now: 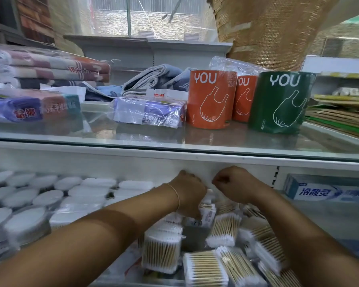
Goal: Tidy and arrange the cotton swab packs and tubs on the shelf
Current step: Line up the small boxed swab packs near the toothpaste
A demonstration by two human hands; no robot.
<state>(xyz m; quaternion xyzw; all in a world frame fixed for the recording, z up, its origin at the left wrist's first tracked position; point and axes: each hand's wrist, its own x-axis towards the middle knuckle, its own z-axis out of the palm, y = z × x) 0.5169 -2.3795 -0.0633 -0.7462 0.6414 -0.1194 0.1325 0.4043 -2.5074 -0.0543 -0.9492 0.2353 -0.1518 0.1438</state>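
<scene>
Both my arms reach deep into the lower shelf. My left hand (190,193) has its fingers curled down round a cotton swab pack (207,210) near the back wall. My right hand (234,185) is a curled fist just to its right; what it holds is hidden. Several clear packs of wooden-stick swabs (223,229) lie jumbled below and to the right of my hands. Round white-lidded swab tubs (48,197) stand in rows on the left, with flat white rectangular packs (85,191) behind and beside them.
A glass shelf (174,139) directly above carries orange (209,100) and green (280,102) bag rolls, purple packs (149,112) and folded towels (50,67). A toothpaste box (327,189) lies beyond the divider (276,177) at right.
</scene>
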